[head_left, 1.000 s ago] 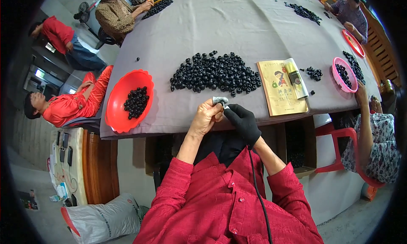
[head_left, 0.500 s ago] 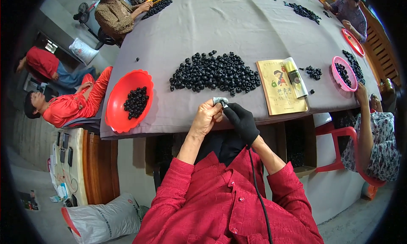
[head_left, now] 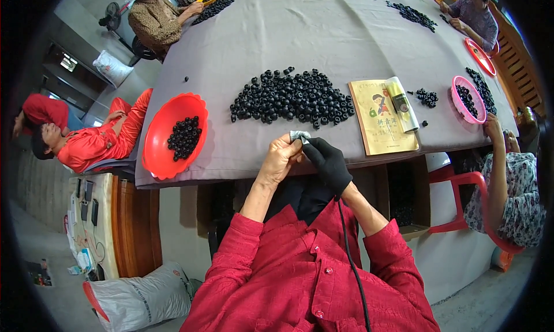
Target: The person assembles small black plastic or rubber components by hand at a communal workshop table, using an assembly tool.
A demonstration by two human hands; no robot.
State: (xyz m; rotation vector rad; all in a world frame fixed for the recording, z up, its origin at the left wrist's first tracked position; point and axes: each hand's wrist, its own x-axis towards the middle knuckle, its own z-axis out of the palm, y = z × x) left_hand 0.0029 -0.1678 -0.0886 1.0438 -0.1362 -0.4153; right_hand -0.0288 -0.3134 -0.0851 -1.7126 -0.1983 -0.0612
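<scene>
Just over the table's near edge, my bare left hand [head_left: 279,159] is closed, its fingers pinching a small pale grey-white scrap [head_left: 299,136] that looks like cloth. My right hand [head_left: 329,163] wears a black glove with a black cord running down from the wrist. Its fingertips press together against the same scrap; any small piece inside is hidden. Beyond both hands lies a wide heap of shiny black beads [head_left: 291,98], some showing round holes. To the left, a red scalloped basin [head_left: 154,150] holds a smaller lot of black beads [head_left: 184,137].
A yellow booklet [head_left: 375,139] with a clear-wrapped roll [head_left: 402,104] lies right of the heap on the grey tablecloth [head_left: 306,38]. Farther right stands a pink basket [head_left: 468,115]. Co-workers sit around the table. A white sack [head_left: 138,297] rests on the floor at lower left.
My hands keep the same pinch, with only slight finger movement. At the far left, a standing person in red has shifted behind the seated one.
</scene>
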